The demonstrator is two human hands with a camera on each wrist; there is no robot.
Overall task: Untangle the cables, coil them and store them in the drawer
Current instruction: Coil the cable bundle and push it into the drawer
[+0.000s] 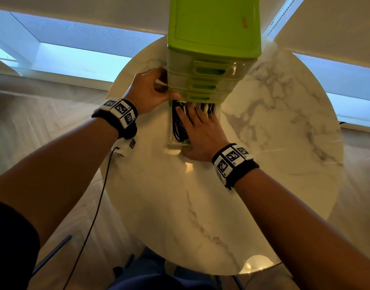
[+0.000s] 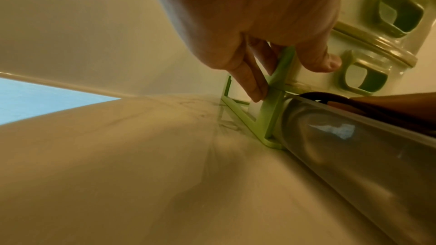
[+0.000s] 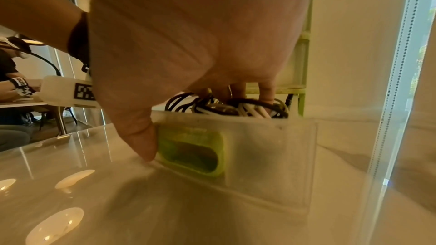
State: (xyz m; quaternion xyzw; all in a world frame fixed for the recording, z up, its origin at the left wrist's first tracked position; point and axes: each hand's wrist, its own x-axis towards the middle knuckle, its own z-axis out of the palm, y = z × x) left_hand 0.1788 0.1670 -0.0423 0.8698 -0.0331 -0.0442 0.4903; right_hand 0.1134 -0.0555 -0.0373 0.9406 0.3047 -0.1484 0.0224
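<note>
1. Table [image 1: 200, 216], round and marble-patterned, fills the near ground; nothing of the task lies on its near half.
2. Right hand [image 1: 200, 130], just past the centre, lies flat with fingers straight, pressing the cables [image 1: 178, 124] down into the pulled-out bottom drawer [image 1: 173, 146]; its thumb rests at the drawer front beside the green handle [image 3: 191, 151].
3. Black and white cables sit bundled in that drawer, bulging above its rim in the right wrist view.
4. Left hand [image 1: 150, 91], at ten o'clock from the drawer, grips the near left corner of the green drawer unit [image 1: 213, 28], fingers and thumb curled around its frame to steady it.
5. Storing looks like the step in hand; next, I judge, the drawer must slide shut, which calls for the cables staying below the rim.
6. How neatly the cables are coiled is hidden under the right palm, and the drawer's far end disappears beneath the unit at twelve o'clock.
</note>
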